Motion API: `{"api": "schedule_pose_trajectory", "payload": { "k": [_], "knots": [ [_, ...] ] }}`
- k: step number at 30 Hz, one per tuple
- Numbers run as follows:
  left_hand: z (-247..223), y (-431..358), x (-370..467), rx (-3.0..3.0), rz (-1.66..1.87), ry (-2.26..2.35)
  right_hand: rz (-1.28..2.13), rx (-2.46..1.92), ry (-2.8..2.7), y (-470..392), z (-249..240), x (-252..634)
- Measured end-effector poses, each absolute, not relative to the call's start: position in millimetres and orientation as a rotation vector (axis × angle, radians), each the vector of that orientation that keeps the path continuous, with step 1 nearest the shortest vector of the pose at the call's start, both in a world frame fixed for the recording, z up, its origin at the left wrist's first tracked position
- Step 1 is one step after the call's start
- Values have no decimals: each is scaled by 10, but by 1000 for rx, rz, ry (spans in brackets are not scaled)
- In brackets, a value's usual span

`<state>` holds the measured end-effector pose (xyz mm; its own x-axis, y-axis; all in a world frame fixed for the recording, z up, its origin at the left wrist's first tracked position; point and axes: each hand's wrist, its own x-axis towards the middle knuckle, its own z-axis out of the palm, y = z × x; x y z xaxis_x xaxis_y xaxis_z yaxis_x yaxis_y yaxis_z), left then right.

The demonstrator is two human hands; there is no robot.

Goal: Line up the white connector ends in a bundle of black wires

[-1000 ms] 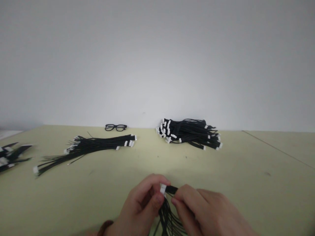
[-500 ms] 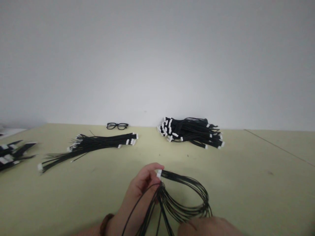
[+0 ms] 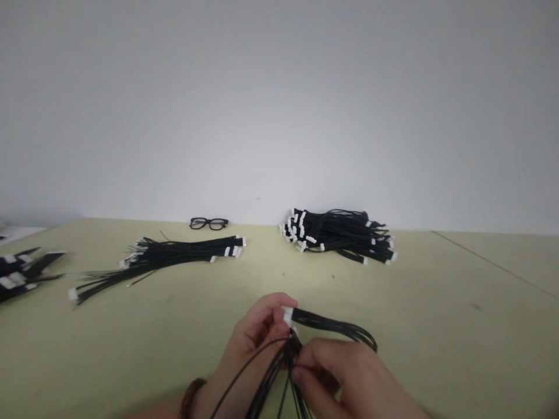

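Note:
My left hand (image 3: 262, 331) is closed on a wire harness, its fingertips pinching a white connector (image 3: 288, 315). From that connector black wires (image 3: 334, 323) loop out to the right. More black wires (image 3: 262, 387) fan down below the fingers toward the bottom edge. My right hand (image 3: 345, 372) pinches the gathered wires just under the connector, with thumb and forefinger together. Part of the loop is hidden behind the right hand.
On the pale yellow table (image 3: 437, 326) lie a large harness pile (image 3: 345, 235) at the back right, a smaller bundle (image 3: 174, 253) at left, and more harnesses (image 3: 21, 270) at the left edge. Eyeglasses (image 3: 208, 223) rest near the wall (image 3: 271, 116).
My right hand has moved up and left from the bottom edge to the wires beside my left hand. The left hand and connector have shifted slightly right and down.

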<state>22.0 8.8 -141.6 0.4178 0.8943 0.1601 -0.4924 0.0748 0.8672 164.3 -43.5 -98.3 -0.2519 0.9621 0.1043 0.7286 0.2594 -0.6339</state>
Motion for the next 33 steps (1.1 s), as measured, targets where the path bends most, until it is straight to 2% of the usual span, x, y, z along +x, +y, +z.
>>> {"api": "schedule_pose_trajectory", "payload": {
  "k": [8, 17, 19, 21, 24, 26, 31, 33],
  "knots": [
    [-1384, 94, 224, 1067, 1126, 556, 937, -1594, -1857, -374, -1080, 1634],
    [-1401, 112, 234, 992, 1091, 573, 721, -1611, -1979, -386, -986, 1667],
    [-1400, 126, 235, 1000, 1105, 620, 862, -1592, -1869, -388, -946, 1686],
    [-1395, 144, 231, 999, 1113, 658, 1185, -1494, -1695, -384, -857, 1740],
    [-1388, 171, 216, 1001, 1136, 679, 1628, -1140, -1419, -344, -646, 1892],
    [-1385, 183, 205, 1001, 1151, 689, 1572, -948, -1353, -291, -513, 2014],
    [-1386, 177, 225, 994, 1162, 682, 947, -816, -1229, -232, -363, 2246],
    [-1387, 169, 242, 983, 1167, 674, 935, -683, -1112, -290, -346, 2264]
  ]
}}
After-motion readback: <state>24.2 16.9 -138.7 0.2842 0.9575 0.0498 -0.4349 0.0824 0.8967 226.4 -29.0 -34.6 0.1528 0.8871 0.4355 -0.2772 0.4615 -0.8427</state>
